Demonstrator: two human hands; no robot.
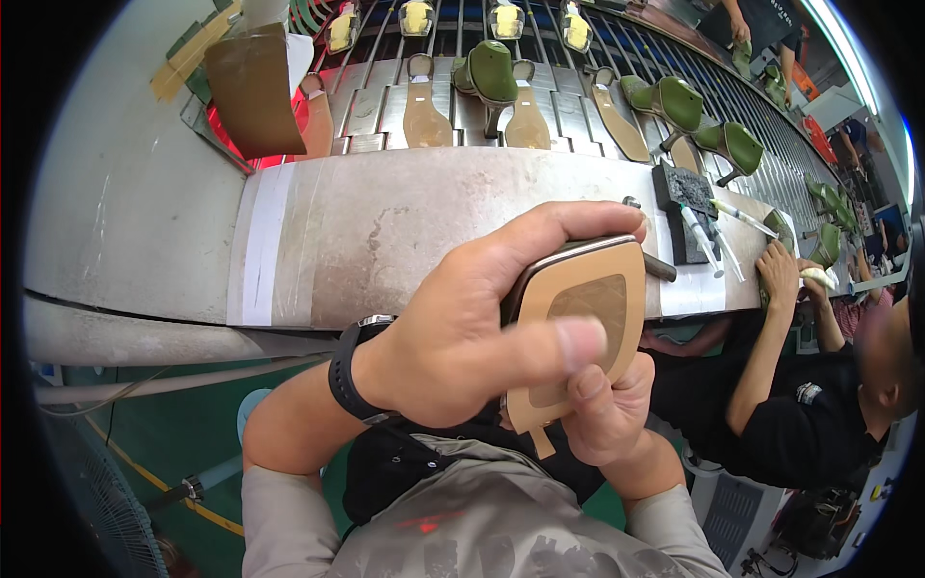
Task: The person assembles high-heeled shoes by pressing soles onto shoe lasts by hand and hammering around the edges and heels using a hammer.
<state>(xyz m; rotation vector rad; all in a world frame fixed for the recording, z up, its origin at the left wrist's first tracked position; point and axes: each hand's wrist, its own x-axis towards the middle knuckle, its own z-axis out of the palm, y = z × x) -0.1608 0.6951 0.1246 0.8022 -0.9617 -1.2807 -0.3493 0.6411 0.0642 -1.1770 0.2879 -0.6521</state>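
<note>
A shoe sole (pixel 631 289) faces up at me, tan around its rim with a darker, rough-looking brown patch inside. A dark edge shows along its left side, and a narrow tan strip hangs at the lower end. My left hand (pixel 448 318), with a black watch on its wrist, wraps the sole from the left. Its fingers curl over the far end, while the thumb, blurred, lies across the face. At the lower right, my right hand (pixel 612 414) pinches the near end between thumb and fingers. Whatever is under the sole is mostly hidden.
Beyond the worn metal table (pixel 366 231), a slatted conveyor (pixel 376 96) carries tan soles (pixel 424 116) and green heeled shoes (pixel 487 77). A black block (pixel 682 207) and syringes (pixel 700 241) lie right of the sole, near a dark rod end (pixel 660 268). A co-worker (pixel 800 405) sits close at right.
</note>
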